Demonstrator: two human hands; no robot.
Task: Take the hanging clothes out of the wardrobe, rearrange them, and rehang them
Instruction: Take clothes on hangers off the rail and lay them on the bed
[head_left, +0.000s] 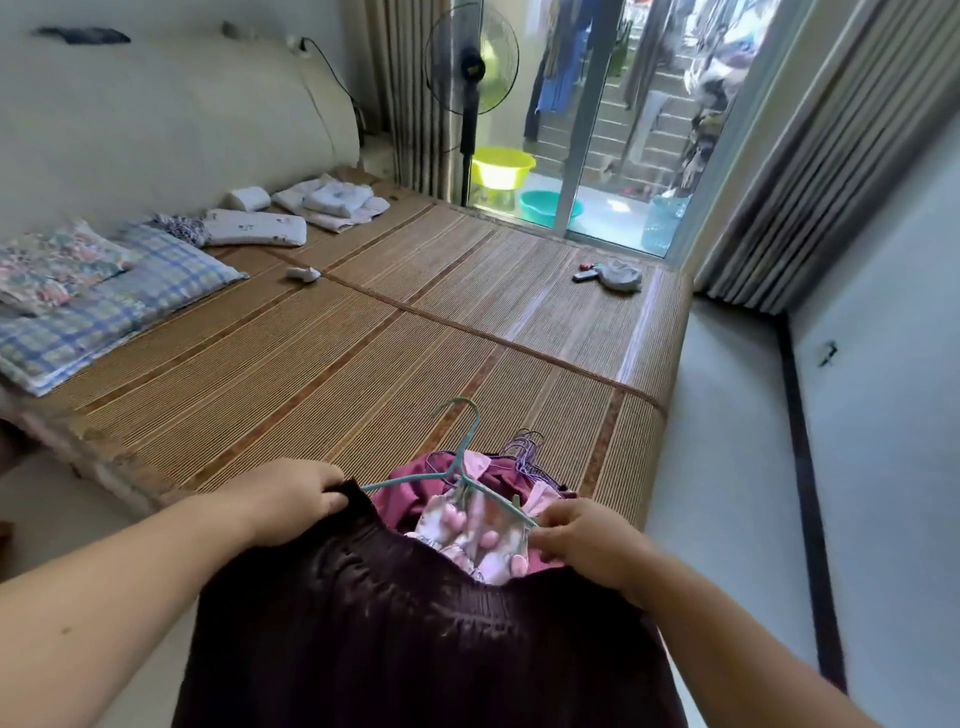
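Note:
A dark maroon pleated skirt (415, 639) hangs in front of me, stretched by its elastic waistband between both hands. My left hand (293, 499) grips the waistband's left end. My right hand (584, 543) grips the right end, beside the tip of a teal hanger (457, 467). That hanger lies on a pile at the bed's near edge: a pink floral garment (478, 535) over a magenta garment (410, 493), with several purple wire hangers (527, 452) behind. The wardrobe is out of view.
The bed's bamboo mat (415, 322) spreads ahead. Pillows and folded blankets (104, 280) lie at its left, a remote and grey cloth (613, 275) at the far right. A standing fan (470, 78), basins and a sliding glass door are beyond. Floor runs along the right.

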